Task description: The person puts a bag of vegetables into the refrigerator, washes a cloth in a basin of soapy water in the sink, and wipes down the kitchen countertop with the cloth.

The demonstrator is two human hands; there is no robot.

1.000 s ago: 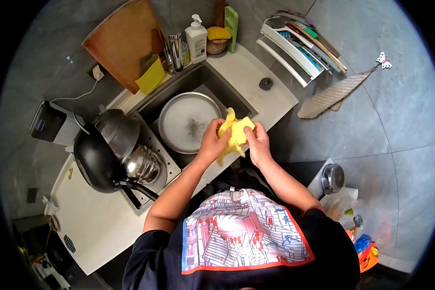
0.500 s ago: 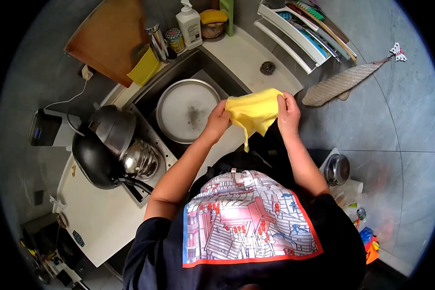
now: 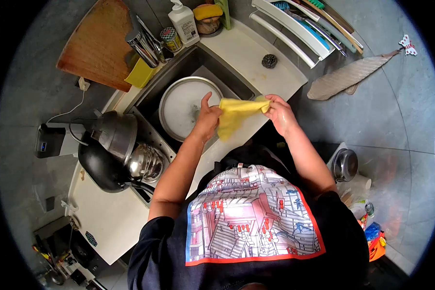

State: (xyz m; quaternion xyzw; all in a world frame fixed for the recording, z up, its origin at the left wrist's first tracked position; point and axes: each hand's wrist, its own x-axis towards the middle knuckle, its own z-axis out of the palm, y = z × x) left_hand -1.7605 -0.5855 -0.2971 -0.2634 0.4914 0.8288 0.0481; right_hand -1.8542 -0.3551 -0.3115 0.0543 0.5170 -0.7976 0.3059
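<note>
Near the middle of the frame, a yellow cloth [image 3: 232, 116] is hanging between two hands, its upper edge stretching across and its lower part blurring. The right hand [image 3: 281, 116] is pinching the cloth's right end between thumb and fingers; the left hand [image 3: 207, 121] is gripping the left end, one digit sticking up. Just left of the cloth, a round pan [image 3: 176, 112] is sitting in the sink [image 3: 229, 79]. The pale counter [image 3: 246, 48] is running around it, bearing a scouring pad [image 3: 269, 61] at upper right of centre and a pump bottle [image 3: 184, 25] at the top. At upper left, a brown cutting board [image 3: 94, 48] is leaning on the wall; at centre left, a black wok [image 3: 99, 166] is resting beside a metal pot [image 3: 115, 133]. Grey tiles [image 3: 367, 116] are covering the wall at right, where a striped towel [image 3: 348, 76] is hanging below a white rack [image 3: 295, 31].
</note>
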